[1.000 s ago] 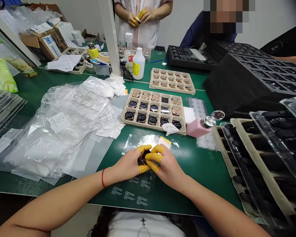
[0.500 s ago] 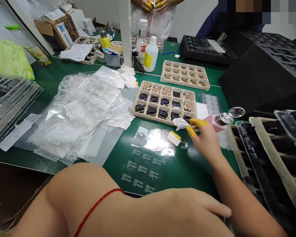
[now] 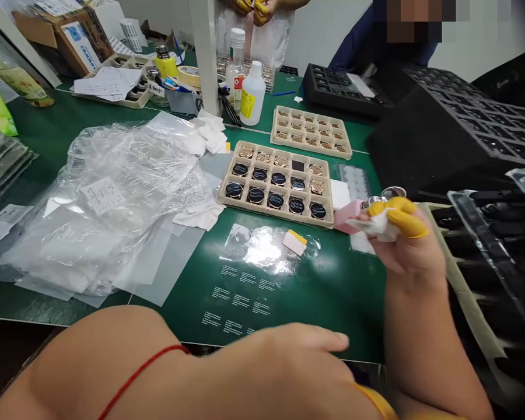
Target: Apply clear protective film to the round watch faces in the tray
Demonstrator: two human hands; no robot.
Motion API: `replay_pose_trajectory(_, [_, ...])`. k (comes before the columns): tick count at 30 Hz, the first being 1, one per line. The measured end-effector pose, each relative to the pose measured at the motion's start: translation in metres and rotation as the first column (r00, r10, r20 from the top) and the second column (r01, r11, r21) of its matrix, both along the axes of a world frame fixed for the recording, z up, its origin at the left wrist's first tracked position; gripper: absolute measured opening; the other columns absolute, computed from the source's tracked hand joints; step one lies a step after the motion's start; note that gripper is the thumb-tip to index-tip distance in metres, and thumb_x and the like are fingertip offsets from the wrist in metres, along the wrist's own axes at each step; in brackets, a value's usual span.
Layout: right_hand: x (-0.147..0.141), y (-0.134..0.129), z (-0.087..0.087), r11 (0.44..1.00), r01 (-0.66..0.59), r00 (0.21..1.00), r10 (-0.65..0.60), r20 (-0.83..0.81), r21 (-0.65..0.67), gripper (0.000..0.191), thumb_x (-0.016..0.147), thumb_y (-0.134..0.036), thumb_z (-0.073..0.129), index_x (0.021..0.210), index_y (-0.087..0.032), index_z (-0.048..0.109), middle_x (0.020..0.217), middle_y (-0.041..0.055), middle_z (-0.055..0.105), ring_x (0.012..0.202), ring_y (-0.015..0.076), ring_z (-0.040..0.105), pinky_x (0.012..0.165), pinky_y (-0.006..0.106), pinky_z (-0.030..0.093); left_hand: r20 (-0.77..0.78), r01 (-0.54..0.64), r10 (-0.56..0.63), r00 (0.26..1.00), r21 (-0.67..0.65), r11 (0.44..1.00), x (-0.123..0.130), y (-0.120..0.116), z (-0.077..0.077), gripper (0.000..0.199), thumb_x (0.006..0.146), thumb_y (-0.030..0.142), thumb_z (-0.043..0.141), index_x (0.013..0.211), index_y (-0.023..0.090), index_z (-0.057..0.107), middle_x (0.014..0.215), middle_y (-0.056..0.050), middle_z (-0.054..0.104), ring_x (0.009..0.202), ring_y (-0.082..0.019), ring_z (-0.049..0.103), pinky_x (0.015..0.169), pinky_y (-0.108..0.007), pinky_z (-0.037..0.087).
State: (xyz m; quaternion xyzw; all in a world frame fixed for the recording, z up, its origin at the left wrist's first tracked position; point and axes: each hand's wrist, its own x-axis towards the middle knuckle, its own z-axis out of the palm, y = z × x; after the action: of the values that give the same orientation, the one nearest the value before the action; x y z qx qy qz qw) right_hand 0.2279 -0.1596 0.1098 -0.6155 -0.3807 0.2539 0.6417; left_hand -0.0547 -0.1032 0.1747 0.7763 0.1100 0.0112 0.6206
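Note:
My right hand (image 3: 405, 236), with yellow finger cots, is closed around a crumpled white wipe (image 3: 380, 226). It overlaps a pink bottle (image 3: 347, 214) with a metal top and a raised round lid; I cannot tell whether they touch. My left hand (image 3: 289, 361) looms large at the bottom, a red cord on its wrist. One bare finger of it is stretched out, and a yellow-cotted one runs off the lower edge, so anything it holds is hidden. Beyond lies a beige compartment tray (image 3: 275, 217) of round watch pieces, several with black discs. A small white-and-yellow pad (image 3: 294, 242) rests on clear film.
Crumpled clear plastic bags (image 3: 114, 216) cover the left side. Behind the tray stand a white bottle (image 3: 251, 96), a post (image 3: 205, 58) and a second tray (image 3: 310, 137). Black foam trays (image 3: 429, 122) stack at right. Two people are across the table, one with yellow finger cots.
My right hand has moved right with the wipe, from the tray's near corner to in front of the pink bottle. The view has turned right, and my left hand appears further left.

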Motion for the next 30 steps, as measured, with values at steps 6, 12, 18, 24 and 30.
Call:
replay_pose_trajectory(6, [0.045,-0.014,0.001,0.887,0.433,0.666,-0.196,0.719,-0.159,0.018,0.078,-0.037,0.059,0.092,-0.029,0.065,0.092,0.0099,0.065,0.089,0.0357,0.058,0.079,0.054,0.042,-0.056,-0.078,0.079,0.995,0.022,0.997,0.015,0.046,-0.056,0.051,0.077,0.022,0.061,0.124,0.031,0.045,0.104,0.000,0.061,0.087,-0.017,0.060,0.074,-0.027,0.049])
replay_pose_trajectory(12, [0.064,-0.003,-0.017,0.798,0.537,0.459,-0.006,0.888,-0.272,0.030,0.077,-0.018,0.047,0.097,-0.015,0.068,0.097,0.0160,0.062,0.094,0.0344,0.058,0.077,0.051,0.045,-0.073,-0.252,0.257,0.964,0.064,0.965,0.014,0.063,-0.099,0.048,0.079,0.030,0.060,0.124,0.029,0.041,0.108,-0.003,0.056,0.085,-0.016,0.056,0.075,-0.030,0.048])
replay_pose_trajectory(18, [-0.043,0.003,-0.007,0.991,0.026,0.655,0.085,0.751,-0.134,0.019,0.084,-0.021,0.056,0.102,-0.024,0.061,0.091,0.0048,0.065,0.084,0.0185,0.060,0.073,0.033,0.047,-0.012,-0.304,0.304,0.952,0.011,0.953,0.017,0.060,-0.096,0.039,0.078,0.027,0.062,0.113,0.025,0.043,0.109,-0.003,0.053,0.081,-0.013,0.056,0.070,-0.026,0.047])
replay_pose_trajectory(24, [-0.124,0.031,-0.036,0.926,-0.374,0.484,0.153,0.861,0.046,0.016,0.083,-0.013,0.056,0.090,-0.023,0.065,0.084,0.0026,0.063,0.080,0.0163,0.051,0.071,0.032,0.041,0.041,-0.327,0.325,0.945,0.038,0.944,0.017,0.061,-0.101,0.041,0.075,0.015,0.062,0.113,0.025,0.047,0.103,-0.001,0.059,0.088,-0.015,0.058,0.077,-0.026,0.047])
replay_pose_trajectory(30, [-0.107,0.037,-0.042,0.960,-0.258,0.587,0.070,0.806,0.105,0.021,0.081,-0.013,0.060,0.096,-0.027,0.065,0.081,0.0023,0.061,0.080,0.0174,0.049,0.072,0.034,0.038,0.052,-0.412,0.412,0.910,-0.012,0.911,0.018,0.062,-0.102,0.044,0.075,0.027,0.068,0.114,0.024,0.048,0.111,-0.003,0.058,0.094,-0.016,0.060,0.084,-0.027,0.048])
